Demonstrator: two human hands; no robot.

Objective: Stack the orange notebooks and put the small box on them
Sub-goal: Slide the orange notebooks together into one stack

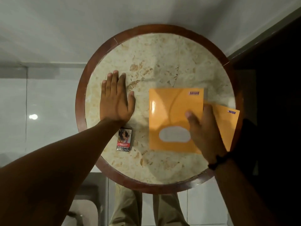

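Two orange notebooks lie on the right half of the round table. The upper notebook (172, 115) has a white label patch and partly covers the lower notebook (228, 124), which sticks out tilted to the right. My right hand (205, 131) rests on both, thumb on the upper cover, fingers over its right edge. The small box (124, 139), dark with a red band, lies flat near the table's left front. My left hand (116, 100) lies flat and open on the marble just beyond the box, and my wrist hides the box's top left corner.
The table (81, 101) has a marble top and a raised brown wooden rim. A dark piece of furniture (273, 88) stands close on the right. My trouser legs (127, 207) show below the near rim, over a pale tiled floor.
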